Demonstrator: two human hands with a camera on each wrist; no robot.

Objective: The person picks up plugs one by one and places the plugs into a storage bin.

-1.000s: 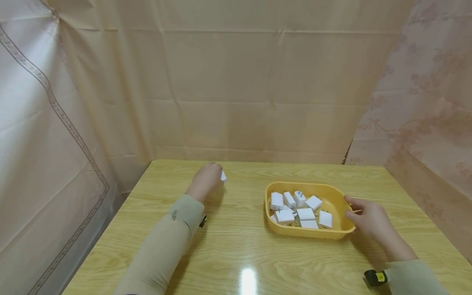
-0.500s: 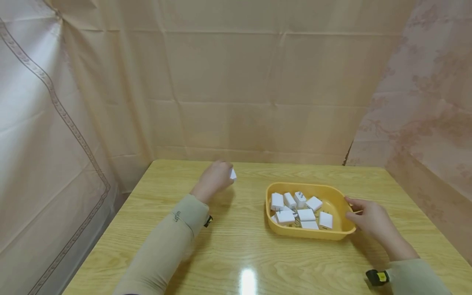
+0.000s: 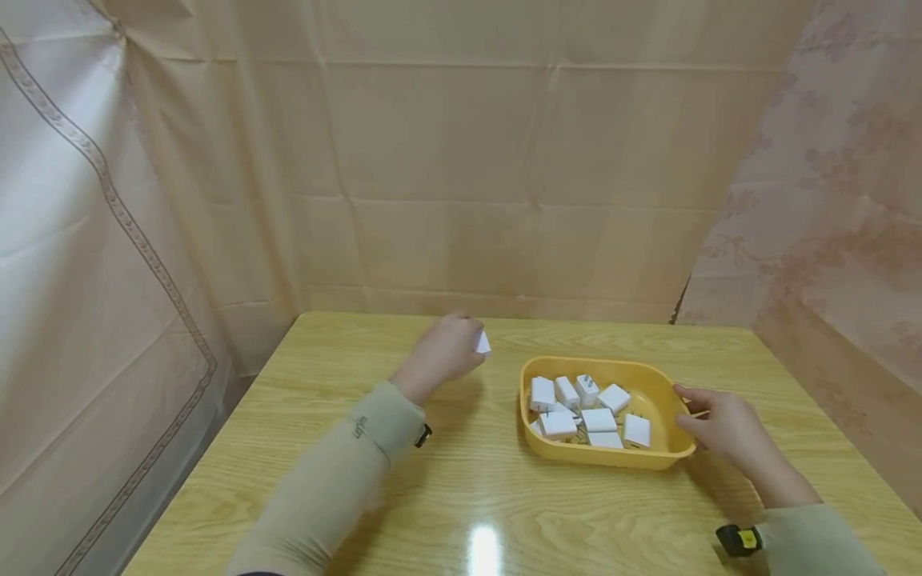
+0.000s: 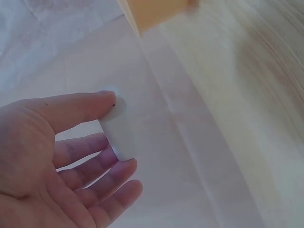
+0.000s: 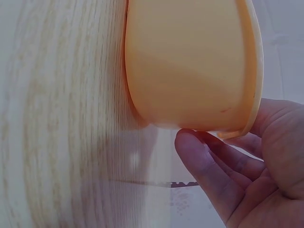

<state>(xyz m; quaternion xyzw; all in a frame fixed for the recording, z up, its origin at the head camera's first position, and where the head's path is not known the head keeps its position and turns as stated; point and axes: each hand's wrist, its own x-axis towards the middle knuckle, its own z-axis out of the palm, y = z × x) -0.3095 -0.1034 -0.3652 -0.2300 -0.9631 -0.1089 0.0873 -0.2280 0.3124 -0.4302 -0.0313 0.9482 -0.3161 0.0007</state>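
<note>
Left of the yellow basket, my left hand [image 3: 445, 352] pinches a white plug-in charger [image 4: 119, 130] between thumb and fingers. The charger [image 3: 483, 343] pokes out past the fingertips in the head view, over the far half of the table. My right hand [image 3: 727, 428] grips the right end of the basket [image 3: 605, 458]. In the right wrist view the thumb [image 5: 194, 152] presses under the basket's end wall [image 5: 190, 71], and the other fingers are partly hidden behind the rim. Several white chargers [image 3: 598, 420] with metal prongs lie jumbled in the basket, mostly toward its left side.
The wood-grain table [image 3: 432, 496] carries the basket on its right half. A beige cloth [image 3: 446, 160] hangs just behind the far edge, with patterned cloths [image 3: 843, 200] at the sides. A black wrist strap [image 3: 738, 540] sits at the right sleeve.
My left hand has moved right across the table with the charger, closer to the basket. The right hand and the basket stay nearly where they were.
</note>
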